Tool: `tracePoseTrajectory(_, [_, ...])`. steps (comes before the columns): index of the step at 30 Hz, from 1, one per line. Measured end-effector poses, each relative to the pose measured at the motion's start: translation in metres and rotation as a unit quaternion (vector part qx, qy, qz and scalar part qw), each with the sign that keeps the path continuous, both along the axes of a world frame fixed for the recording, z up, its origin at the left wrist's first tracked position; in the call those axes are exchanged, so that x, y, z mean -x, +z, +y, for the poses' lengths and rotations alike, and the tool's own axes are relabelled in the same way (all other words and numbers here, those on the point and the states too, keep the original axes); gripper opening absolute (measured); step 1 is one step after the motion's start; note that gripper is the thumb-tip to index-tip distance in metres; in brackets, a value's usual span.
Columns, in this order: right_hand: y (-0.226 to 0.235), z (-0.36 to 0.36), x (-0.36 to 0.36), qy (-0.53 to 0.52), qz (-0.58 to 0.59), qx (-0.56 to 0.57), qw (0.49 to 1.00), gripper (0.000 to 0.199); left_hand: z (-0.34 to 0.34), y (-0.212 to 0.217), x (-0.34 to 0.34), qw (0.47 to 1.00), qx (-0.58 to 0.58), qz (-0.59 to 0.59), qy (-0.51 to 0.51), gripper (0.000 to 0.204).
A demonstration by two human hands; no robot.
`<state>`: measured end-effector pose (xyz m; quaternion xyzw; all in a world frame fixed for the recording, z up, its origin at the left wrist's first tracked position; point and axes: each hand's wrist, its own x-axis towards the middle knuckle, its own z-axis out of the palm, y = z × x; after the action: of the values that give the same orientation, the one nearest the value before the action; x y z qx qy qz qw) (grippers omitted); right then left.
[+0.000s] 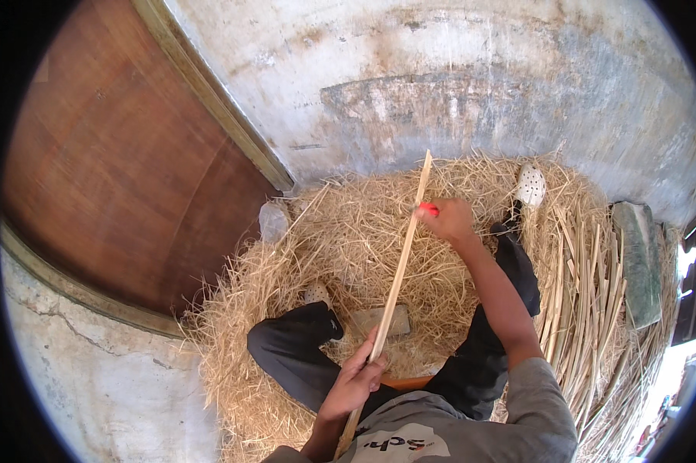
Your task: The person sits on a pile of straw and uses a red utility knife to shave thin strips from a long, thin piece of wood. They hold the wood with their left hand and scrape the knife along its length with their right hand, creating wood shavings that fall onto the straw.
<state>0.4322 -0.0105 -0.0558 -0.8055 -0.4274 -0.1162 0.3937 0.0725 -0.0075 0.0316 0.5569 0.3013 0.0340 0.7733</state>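
A long pale bamboo strip [403, 255] runs from my lap up toward the wall. My left hand [356, 380] grips the strip near its lower end, fingers wrapped round it. My right hand [445, 218] is stretched out farther up the strip, closed on a tool with a red handle [428, 209] pressed against the strip's edge. The tool's blade is hidden. My legs in dark trousers [302, 349] are folded on a heap of dry shavings [348, 231].
A bundle of split bamboo strips [587, 309] lies to my right. A white perforated sandal [530, 185] rests at the heap's far edge. A flat grey block [380, 320] lies between my legs. A brown wooden door [124, 170] stands left; a stone slab [640, 262] right.
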Motion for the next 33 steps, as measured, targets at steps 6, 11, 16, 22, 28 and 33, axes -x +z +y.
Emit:
tracePoseTrajectory(6, [-0.002, 0.000, -0.036, -0.062, 0.010, 0.095, 0.994, 0.067, -0.006, -0.001, 0.013, 0.999, 0.001, 0.042, -0.025, 0.062])
tracePoseTrajectory(11, [-0.041, -0.038, -0.144, -0.283, 0.314, 0.135, 0.896, 0.079, -0.040, -0.001, 0.035, 0.990, -0.027, 0.048, -0.126, 0.063])
tracePoseTrajectory(16, [-0.029, -0.040, -0.112, -0.255, 0.167, -0.009, 0.952, 0.081, 0.008, -0.024, 0.038, 0.989, 0.102, -0.104, -0.021, 0.057])
tracePoseTrajectory(22, [0.001, -0.033, 0.022, 0.064, 0.116, 0.024, 0.991, 0.069, 0.017, 0.012, -0.002, 0.999, 0.004, -0.044, 0.031, 0.047])
tracePoseTrajectory(28, [0.012, -0.021, 0.074, 0.186, -0.038, 0.043, 0.981, 0.063, 0.017, 0.008, -0.006, 0.999, -0.031, -0.016, 0.020, 0.039])
tracePoseTrajectory(33, [-0.002, -0.012, 0.066, 0.131, -0.087, 0.020, 0.987, 0.065, 0.017, 0.004, -0.005, 0.998, -0.054, -0.014, 0.006, 0.039])
